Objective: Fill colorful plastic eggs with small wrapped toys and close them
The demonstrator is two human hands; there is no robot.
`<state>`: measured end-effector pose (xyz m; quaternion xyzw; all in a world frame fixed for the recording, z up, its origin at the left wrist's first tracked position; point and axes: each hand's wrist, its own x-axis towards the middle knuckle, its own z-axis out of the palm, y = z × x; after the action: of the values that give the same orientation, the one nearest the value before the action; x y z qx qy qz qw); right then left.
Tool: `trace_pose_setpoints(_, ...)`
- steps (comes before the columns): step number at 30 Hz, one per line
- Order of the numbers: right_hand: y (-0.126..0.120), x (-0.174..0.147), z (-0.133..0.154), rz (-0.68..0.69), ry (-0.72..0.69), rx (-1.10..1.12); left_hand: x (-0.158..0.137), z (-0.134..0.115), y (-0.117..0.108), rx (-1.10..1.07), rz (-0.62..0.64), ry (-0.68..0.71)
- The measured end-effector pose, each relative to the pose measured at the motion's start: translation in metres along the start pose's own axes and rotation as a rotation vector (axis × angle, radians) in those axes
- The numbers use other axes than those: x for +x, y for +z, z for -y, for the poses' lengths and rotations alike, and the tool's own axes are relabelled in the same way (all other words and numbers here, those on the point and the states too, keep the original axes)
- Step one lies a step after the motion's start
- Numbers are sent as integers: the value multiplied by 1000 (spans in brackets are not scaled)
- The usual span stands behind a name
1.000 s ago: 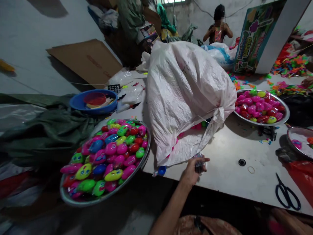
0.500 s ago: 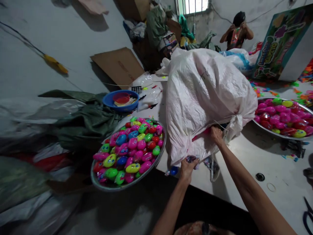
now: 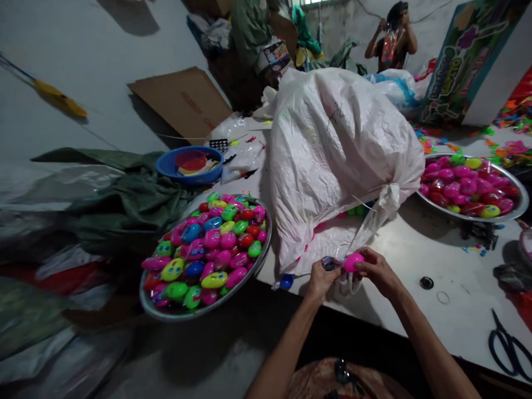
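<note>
A pink plastic egg (image 3: 353,262) is pinched in the fingers of my right hand (image 3: 381,271), close to the front edge of the table. Facing it, my left hand (image 3: 319,284) holds a small, dark printed piece of plastic film (image 3: 330,263) that meets the egg's left end. Just behind both hands lies a large white woven sack (image 3: 341,138), its mouth partly open with pink and green pieces showing inside. A blue egg (image 3: 286,281), partly hidden beneath the sack, sits at the table edge left of my left hand.
A metal basin (image 3: 189,317) heaped with colourful wrapped eggs stands at the left; another basin (image 3: 521,208) of eggs is at the right. Scissors (image 3: 507,343) lie near the right edge. A blue tub (image 3: 164,169) sits further back. Across the table, a person (image 3: 393,47) holds up a packet.
My right hand has come out of the sack's mouth with a pink egg and moved down beside my left hand. My left hand still holds the film. The view has shifted slightly.
</note>
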<state>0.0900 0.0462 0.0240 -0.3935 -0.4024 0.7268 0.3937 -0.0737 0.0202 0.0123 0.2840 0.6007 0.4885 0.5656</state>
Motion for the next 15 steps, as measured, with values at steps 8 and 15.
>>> trace_pose_setpoints(8, 2, -14, -8, -262, -120, 76, -2, 3, 7, -77, 12, -21)
trace_pose_setpoints(15, 12, -31, -11, -460, -294, -230, -2, 7, 13, -58, -53, -46)
